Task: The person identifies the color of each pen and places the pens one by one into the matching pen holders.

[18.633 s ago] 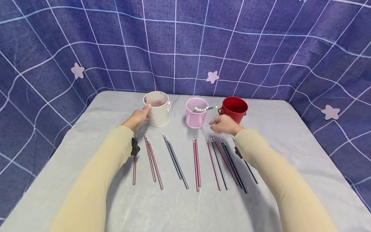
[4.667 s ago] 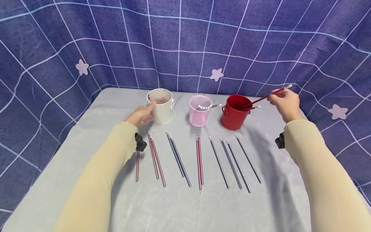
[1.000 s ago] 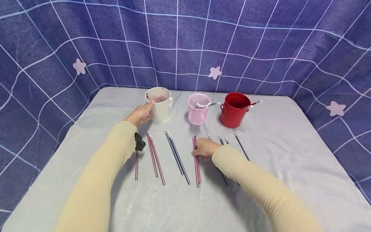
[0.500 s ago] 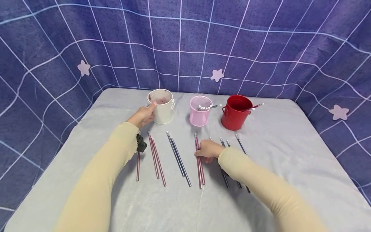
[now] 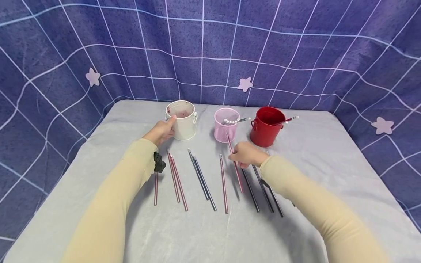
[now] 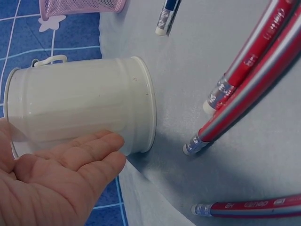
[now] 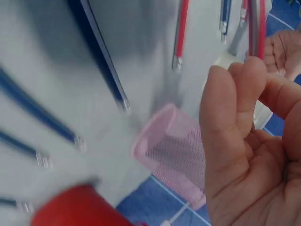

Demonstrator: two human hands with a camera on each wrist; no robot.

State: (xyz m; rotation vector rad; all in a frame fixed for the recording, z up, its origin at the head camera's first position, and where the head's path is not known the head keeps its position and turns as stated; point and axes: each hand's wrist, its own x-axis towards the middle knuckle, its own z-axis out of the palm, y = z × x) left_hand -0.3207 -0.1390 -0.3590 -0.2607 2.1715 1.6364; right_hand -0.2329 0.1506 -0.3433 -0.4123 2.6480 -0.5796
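Note:
My left hand (image 5: 161,131) holds the cream metal bucket (image 5: 185,128), thumb at its rim and fingers along its side in the left wrist view. My right hand (image 5: 247,153) pinches a red pencil (image 5: 238,174) near its middle. The pencil is raised off the cloth, its eraser end pointing away, in front of the pink mesh cup (image 5: 220,133). Another red pencil (image 5: 224,184) lies just left of it. The red bucket (image 5: 264,132) stands behind my right hand and contains red pencils. Several silver-ended pencils (image 5: 242,119) lean in the pink cup.
Red pencils (image 5: 174,175) and a pair of dark blue pencils (image 5: 201,178) lie on the left of the grey cloth (image 5: 184,237). Several dark pencils (image 5: 250,191) lie partly under my right forearm. A blue grid curtain (image 5: 210,44) hangs behind.
Red pencils from the right-hand group have gone into the red bucket. My right hand has since taken one of the middle red pair and lifted it up and rightward. The left hand stays put.

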